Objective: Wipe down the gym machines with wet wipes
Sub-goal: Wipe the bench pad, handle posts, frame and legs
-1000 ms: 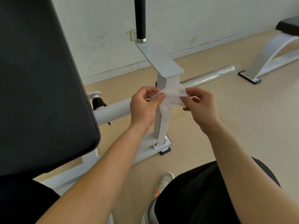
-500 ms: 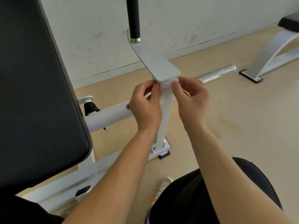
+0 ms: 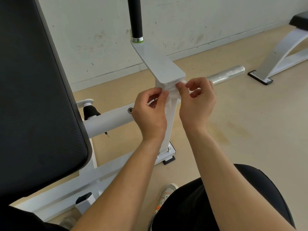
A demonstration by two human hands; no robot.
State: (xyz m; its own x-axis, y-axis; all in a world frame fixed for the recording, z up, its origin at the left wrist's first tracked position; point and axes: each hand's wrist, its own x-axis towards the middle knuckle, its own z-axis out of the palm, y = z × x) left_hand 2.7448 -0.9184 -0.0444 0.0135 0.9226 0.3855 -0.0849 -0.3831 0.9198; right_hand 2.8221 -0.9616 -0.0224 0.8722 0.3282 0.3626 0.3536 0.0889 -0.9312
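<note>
A white wet wipe (image 3: 172,95) is wrapped around the top of the machine's white upright post (image 3: 169,124), just under the flat white arm plate (image 3: 160,64). My left hand (image 3: 150,112) pinches the wipe's left side between thumb and fingers. My right hand (image 3: 196,102) pinches its right side, thumb pressed on the wipe at the post. A black handle grip (image 3: 135,17) rises from the plate's far end.
The black padded backrest (image 3: 33,97) fills the left. A white crossbar (image 3: 110,120) ends in a chrome weight peg (image 3: 226,75). Another white bench frame (image 3: 283,54) stands at the right by the wall. My legs and a shoe (image 3: 166,192) are below.
Both hands brought the spread wipe up to the post top and closed it around the post. In the last half second they stayed there, with the right thumb pressing in.
</note>
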